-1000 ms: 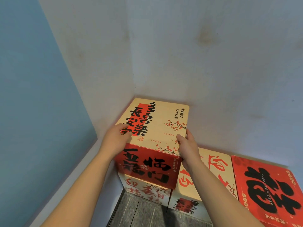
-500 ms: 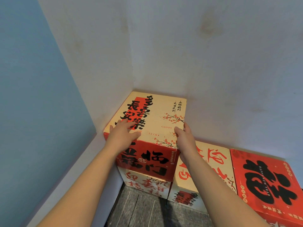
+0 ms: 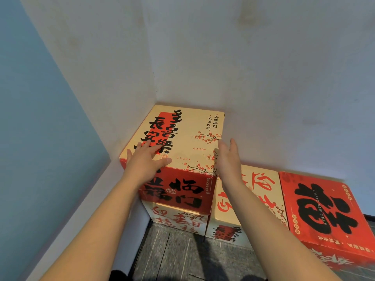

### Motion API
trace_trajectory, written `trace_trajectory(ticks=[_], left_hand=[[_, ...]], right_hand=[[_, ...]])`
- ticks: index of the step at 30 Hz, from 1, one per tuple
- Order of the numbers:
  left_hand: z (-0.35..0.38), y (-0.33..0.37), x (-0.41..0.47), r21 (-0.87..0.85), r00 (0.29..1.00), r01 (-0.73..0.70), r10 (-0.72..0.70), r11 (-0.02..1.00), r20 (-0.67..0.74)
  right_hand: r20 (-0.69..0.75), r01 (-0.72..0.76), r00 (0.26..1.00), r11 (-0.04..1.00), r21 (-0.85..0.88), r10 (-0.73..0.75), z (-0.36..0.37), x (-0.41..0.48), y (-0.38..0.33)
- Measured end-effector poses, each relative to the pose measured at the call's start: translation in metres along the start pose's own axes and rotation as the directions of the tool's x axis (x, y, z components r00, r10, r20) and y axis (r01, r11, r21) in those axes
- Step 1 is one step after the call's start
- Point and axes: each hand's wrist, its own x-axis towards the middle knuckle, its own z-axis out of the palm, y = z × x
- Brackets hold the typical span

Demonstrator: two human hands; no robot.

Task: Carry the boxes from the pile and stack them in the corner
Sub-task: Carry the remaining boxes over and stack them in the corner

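Note:
A cream and red top box (image 3: 188, 138) with black characters sits in the wall corner, stacked on a cream lower box (image 3: 178, 219). My left hand (image 3: 146, 159) lies flat on the top box's near left edge, fingers straight. My right hand (image 3: 228, 159) is held with straight fingers against the box's right side near its front corner. Neither hand grips anything.
A cream box (image 3: 255, 191) stands on the floor right of the stack, and a red box (image 3: 324, 209) beside that. White walls (image 3: 263, 78) meet behind the stack; a blue wall (image 3: 30, 138) runs on the left. Grey floor (image 3: 182, 254) lies in front.
The top box has slid back into the corner. My left hand flattened onto its top, and my right hand opened along its right side.

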Motion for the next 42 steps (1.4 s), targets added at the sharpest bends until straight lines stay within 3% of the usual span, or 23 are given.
trace_trajectory(ticks=[4, 9, 13, 16, 18, 21, 29, 34, 38, 42], left_hand=[[0.0, 0.003, -0.001, 0.015, 1.0, 0.016, -0.016, 1.0, 0.002], [0.0, 0.005, -0.003, 0.037, 1.0, 0.023, -0.023, 0.999, 0.002], [-0.001, 0.005, -0.003, 0.03, 0.999, 0.031, -0.031, 0.999, 0.009], [-0.002, 0.006, -0.004, 0.025, 0.999, 0.033, -0.034, 0.999, 0.016], [-0.002, 0.009, -0.006, 0.012, 0.999, 0.041, -0.041, 0.999, -0.003], [-0.005, 0.014, -0.009, -0.032, 0.998, 0.052, -0.053, 0.998, -0.034], [-0.01, 0.049, -0.022, -0.267, 0.989, -0.024, -0.017, 0.963, -0.148], [-0.051, 0.101, -0.033, -0.488, 0.995, 0.031, -0.076, 0.872, -0.072], [-0.128, 0.169, -0.049, -0.619, 0.996, 0.093, -0.074, 0.78, 0.058], [-0.227, 0.246, -0.067, -0.712, 0.991, 0.134, -0.094, 0.689, 0.096]], right_hand=[[0.086, 0.056, 0.995, 0.996, -0.068, -0.05, 0.013, -0.013, -0.002], [-0.004, 0.02, 1.0, 1.0, 0.005, -0.02, 0.001, -0.005, 0.0], [0.069, 0.026, 0.997, 0.997, -0.072, -0.021, 0.011, -0.012, -0.003], [0.004, 0.052, 0.999, 0.997, -0.058, -0.052, 0.008, -0.009, -0.001], [0.052, 0.029, 0.998, 0.998, -0.056, -0.026, 0.007, -0.008, -0.001], [0.091, 0.018, 0.996, 0.998, -0.067, -0.012, 0.008, -0.011, -0.004], [0.035, 0.004, 0.999, 0.994, -0.111, 0.0, -0.014, -0.015, -0.03], [-0.023, -0.006, 1.0, 0.993, -0.116, 0.003, -0.035, -0.035, -0.087], [-0.01, 0.005, 1.0, 0.996, -0.087, -0.006, -0.06, -0.068, -0.181], [-0.038, 0.013, 0.999, 0.999, -0.042, -0.014, -0.088, -0.103, -0.289]])
